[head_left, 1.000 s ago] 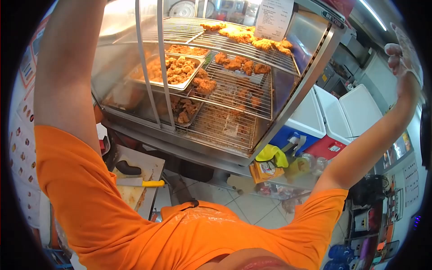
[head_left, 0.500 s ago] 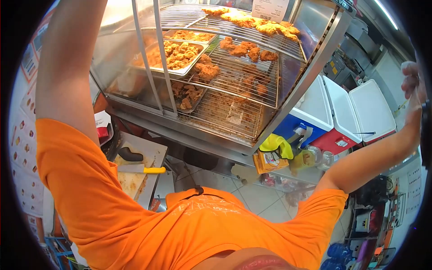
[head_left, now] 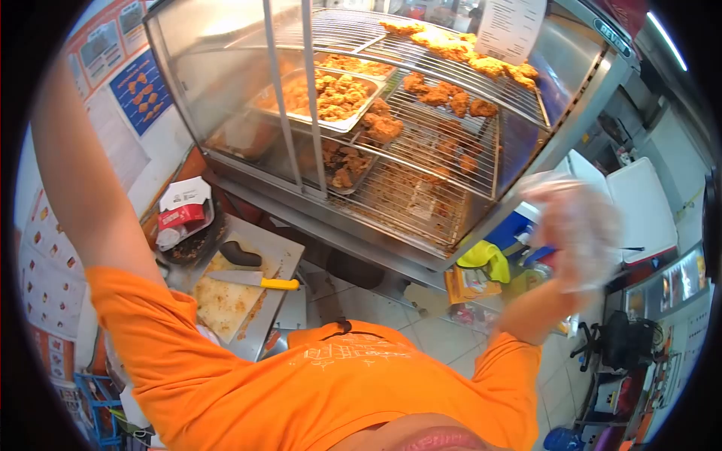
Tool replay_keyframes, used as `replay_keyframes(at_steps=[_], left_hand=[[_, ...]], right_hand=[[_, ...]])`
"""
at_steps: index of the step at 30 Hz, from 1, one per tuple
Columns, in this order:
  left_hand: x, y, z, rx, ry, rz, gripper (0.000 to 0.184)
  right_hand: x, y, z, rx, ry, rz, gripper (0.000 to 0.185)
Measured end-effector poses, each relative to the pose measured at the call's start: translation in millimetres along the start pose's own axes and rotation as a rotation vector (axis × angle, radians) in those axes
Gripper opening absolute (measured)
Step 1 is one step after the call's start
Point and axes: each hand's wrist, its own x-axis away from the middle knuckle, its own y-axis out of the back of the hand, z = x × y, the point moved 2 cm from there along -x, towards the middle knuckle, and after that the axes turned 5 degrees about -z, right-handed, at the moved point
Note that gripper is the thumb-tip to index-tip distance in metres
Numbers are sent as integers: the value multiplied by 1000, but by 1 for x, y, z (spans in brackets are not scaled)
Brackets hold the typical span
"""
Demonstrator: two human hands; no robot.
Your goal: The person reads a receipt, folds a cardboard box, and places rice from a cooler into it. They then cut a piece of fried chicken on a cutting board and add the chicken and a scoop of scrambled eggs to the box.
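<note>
- The cabinet (head_left: pixel 338 219) stands ahead of the person, its glass panes at the left and the right part of its front uncovered
- Fried chicken (head_left: pixel 451 46) lies in a row on its top rack, brightly lit, with a printed sheet (head_left: pixel 509 30) in front of the row's right part
- Darker pieces (head_left: pixel 440 96) sit on the rack below, beside a metal tray (head_left: pixel 359 120) heaped with small pieces and seen partly through the glass
- The right hand (head_left: pixel 575 233), in a clear plastic glove, is raised just beside the cabinet's right edge in this view; it is blurred, so how far its fingers are spread, or if it holds anything, I cannot tell
- The left forearm (head_left: pixel 83 173) reaches up past the view's edge; the left hand is out of sight, so its grip and hold I cannot tell
- Below the cabinet, at left, a knife (head_left: pixel 280 283) with a yellow handle rests on a stained board (head_left: pixel 226 301) near a curved black object (head_left: pixel 241 254)
- A red and white box (head_left: pixel 184 214) is farther left
- Under the right hand's side, a yellow cloth (head_left: pixel 485 261) lies by an orange box (head_left: pixel 470 287)
</note>
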Motion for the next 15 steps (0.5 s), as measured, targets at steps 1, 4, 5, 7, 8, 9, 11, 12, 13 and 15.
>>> replay_keyframes(at_steps=[1,4,5,7,8,9,11,12,13,15], left_hand=[[6,39,6,-13,28,0,46],[64,170,33,-169,227,92,51],[102,218,38,-234,340,137,52],[182,305,36,-312,606,249,56],[222,346,30,-317,761,301,58],[250,375,18,-226,1015,257,48],[298,432,-4,-214,801,393,22],[309,444,-21,-226,926,398,17],[313,454,-39,-233,1057,403,16],[304,474,-55,-248,1172,472,20]], right_hand=[[4,-33,-13,-101,-77,107,19],[13,-131,-49,-303,-310,392,21],[13,-164,-51,-411,-395,403,23],[24,-235,-68,-728,-631,463,35],[37,-277,-82,-979,-722,415,42],[44,-313,-97,-1111,-800,485,56],[52,-363,-103,-1178,-1032,419,70],[57,-385,-97,-1218,-1293,294,84],[59,-390,-92,-1514,-1181,392,100],[58,-406,-87,-1845,-1002,527,109]])
